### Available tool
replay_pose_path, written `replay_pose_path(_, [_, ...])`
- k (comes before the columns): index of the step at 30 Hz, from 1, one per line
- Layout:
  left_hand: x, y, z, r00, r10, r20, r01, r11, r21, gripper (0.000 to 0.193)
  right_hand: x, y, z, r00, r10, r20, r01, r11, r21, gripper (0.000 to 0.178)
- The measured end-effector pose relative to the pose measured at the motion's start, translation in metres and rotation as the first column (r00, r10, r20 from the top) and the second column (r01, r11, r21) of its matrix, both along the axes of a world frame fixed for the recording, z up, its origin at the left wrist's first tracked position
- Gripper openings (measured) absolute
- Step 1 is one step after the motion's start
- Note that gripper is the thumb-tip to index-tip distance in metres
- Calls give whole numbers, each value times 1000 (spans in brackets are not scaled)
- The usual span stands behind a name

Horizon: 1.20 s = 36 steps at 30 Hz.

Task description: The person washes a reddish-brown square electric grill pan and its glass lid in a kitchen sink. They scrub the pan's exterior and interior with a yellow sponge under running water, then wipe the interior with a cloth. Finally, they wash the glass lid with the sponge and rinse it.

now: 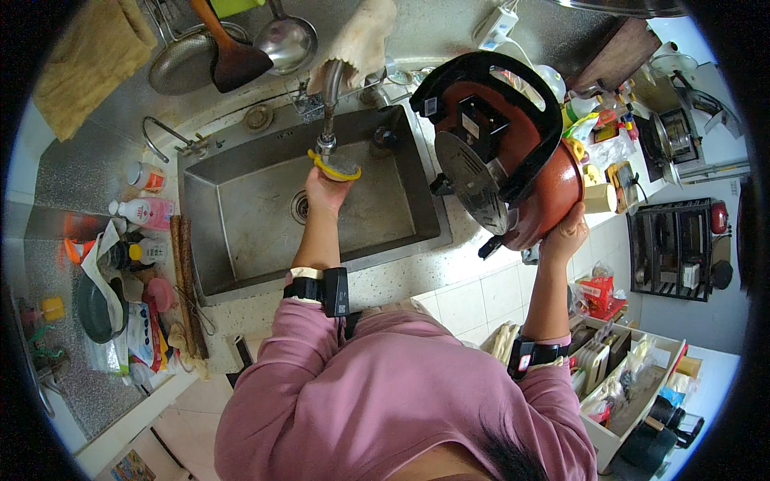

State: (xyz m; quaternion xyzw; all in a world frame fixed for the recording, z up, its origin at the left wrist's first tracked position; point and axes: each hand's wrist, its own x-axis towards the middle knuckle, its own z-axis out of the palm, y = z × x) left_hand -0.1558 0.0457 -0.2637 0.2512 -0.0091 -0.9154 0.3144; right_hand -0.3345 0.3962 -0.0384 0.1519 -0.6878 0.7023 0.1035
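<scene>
My left hand [325, 192] is raised over the sink with a yellow-edged, greyish scrubbing cloth [341, 167] in its fingers. The cloth sits right under the mouth of the faucet [327, 120]; whether water runs is hard to see. My right hand [565, 235] grips the lower side of a reddish-brown electric cooker [553, 196] with a large black handle. That cooker is tipped over at the sink's right edge, so its dark round vented base plate [471, 180] faces the sink. My right fingers are partly hidden behind it.
The steel sink [241, 264] lies ahead. Bottles [144, 212], a green pan [100, 309] and wooden rods [186, 280] crowd the left counter. A ladle [285, 44] and spatula [237, 56] hang behind. An open drawer [634, 377] stands at lower right.
</scene>
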Motion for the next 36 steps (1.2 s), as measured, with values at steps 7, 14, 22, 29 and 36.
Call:
replay_pose_path(7, [-13,-12,-44,983,106,152,-86,987,-134,18,0,5,-3,999,41,-16,-41,999,-2,52])
replay_pose_path(14, [-10,-16,-27,715,-19,699,239,946,-219,33,0,3,-3,999,25,-21,-25,1000,-16,51])
replay_pose_path(22, [-19,-11,-13,698,104,709,124,957,-263,50,-11,5,4,997,67,34,-70,991,112,55])
replay_pose_path(29, [3,2,-24,497,131,858,352,873,-338,51,-25,12,70,993,116,-24,-94,896,434,48])
replay_pose_path(36, [17,5,-33,681,-123,722,285,953,-107,45,-31,-3,95,969,133,210,-240,723,648,52])
